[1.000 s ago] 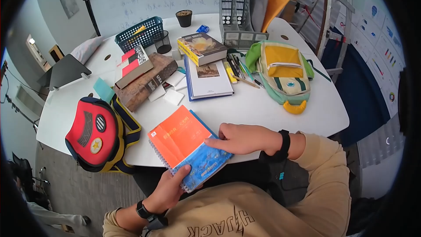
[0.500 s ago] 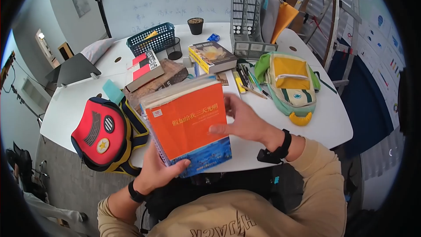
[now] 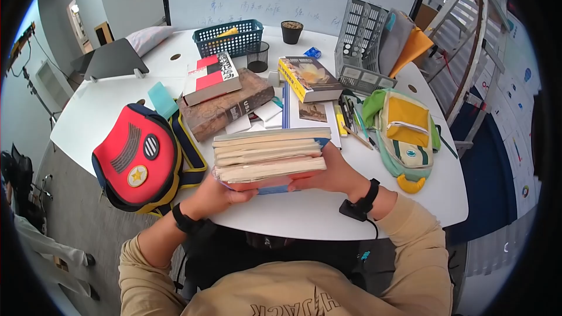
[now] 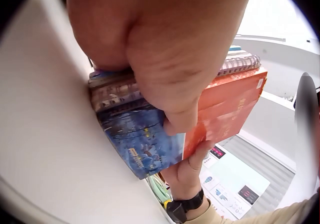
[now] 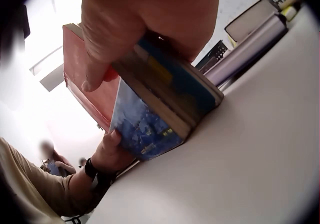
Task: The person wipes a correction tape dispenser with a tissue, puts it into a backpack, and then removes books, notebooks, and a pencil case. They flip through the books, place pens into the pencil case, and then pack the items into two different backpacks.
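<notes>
Both hands hold a stack of books and notebooks [image 3: 269,155] upright near the table's front edge, page edges facing up. My left hand [image 3: 213,196] grips its left side, thumb on the front cover. The right hand [image 3: 333,175] grips the opposite side, its thumb also in front. In the left wrist view the front cover [image 4: 225,109] is orange above and blue below, and a spiral binding [image 4: 240,63] shows on the left-hand side. The stack's lower edge sits right at the white tabletop [image 5: 240,149] in the right wrist view. Most fingers are hidden behind the stack.
A red backpack [image 3: 132,152] stands left, a green-and-yellow backpack [image 3: 407,131] right. Behind the stack lie a thick brown book [image 3: 228,105], a red-and-white book [image 3: 211,79] and a flower-cover book [image 3: 310,76]. Farther back are a basket [image 3: 228,38], a pen cup [image 3: 257,57] and a file rack [image 3: 360,41].
The stack was tilted low near the body with its orange-and-blue cover up. It has been raised, turned upright and moved forward over the table, both hands holding its sides.
</notes>
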`<state>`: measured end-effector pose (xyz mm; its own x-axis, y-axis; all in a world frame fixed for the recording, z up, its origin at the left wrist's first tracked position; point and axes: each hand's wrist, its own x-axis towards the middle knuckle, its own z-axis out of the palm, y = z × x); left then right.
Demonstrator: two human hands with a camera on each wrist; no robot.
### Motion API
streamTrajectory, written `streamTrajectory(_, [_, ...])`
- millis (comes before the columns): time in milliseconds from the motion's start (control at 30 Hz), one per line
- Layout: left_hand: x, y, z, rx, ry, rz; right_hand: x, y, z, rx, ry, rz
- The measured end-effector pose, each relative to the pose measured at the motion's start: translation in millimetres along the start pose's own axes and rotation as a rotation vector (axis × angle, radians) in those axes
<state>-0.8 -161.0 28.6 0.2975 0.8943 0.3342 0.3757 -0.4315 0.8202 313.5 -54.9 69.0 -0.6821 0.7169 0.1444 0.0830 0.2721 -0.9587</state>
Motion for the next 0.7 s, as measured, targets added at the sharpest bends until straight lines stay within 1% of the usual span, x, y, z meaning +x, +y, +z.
streamTrajectory(33, [1,5,-3,0.027,-0.044,0.005,1,2,3,0.028,-0.010,-0.003])
streamTrajectory(100, [-2,2,5,0.025,0.052,-0.051,4,7,8,0.065,-0.022,-0.009])
streamTrajectory(167, [-1,4,15,-0.077,0.128,-0.092,7,10,11,0.059,-0.021,-0.006])
streamTrajectory(200, [1,6,21,-0.181,0.157,-0.107,8,12,13,0.045,-0.017,-0.002])
streamTrajectory(267, [5,6,30,-0.313,0.204,-0.136,15,20,15,-0.043,-0.003,-0.145])
streamTrajectory(333, [3,1,39,-0.329,0.238,-0.156,19,21,17,-0.038,0.021,-0.180])
streamTrajectory(367, [3,-2,42,-0.314,0.252,-0.157,20,19,18,0.011,0.035,-0.147])
streamTrajectory(400, [5,-6,43,-0.257,0.259,-0.141,21,17,17,0.060,0.050,-0.114])
streamTrajectory(467, [9,-11,42,-0.197,0.275,-0.089,21,18,15,-0.003,0.064,-0.135])
streamTrajectory(500, [14,-6,38,-0.194,0.286,-0.052,21,18,13,-0.037,0.069,-0.146])
streamTrajectory(600, [26,-6,29,-0.100,0.315,0.021,22,21,11,-0.056,0.056,-0.129])
streamTrajectory(633, [29,-5,26,-0.053,0.325,0.039,23,25,8,-0.092,0.024,-0.116])
streamTrajectory(667, [30,-3,27,-0.029,0.380,0.067,24,30,4,-0.127,-0.007,-0.103])
streamTrajectory(700, [32,-3,29,-0.076,0.398,0.077,25,32,2,-0.161,-0.037,-0.090])
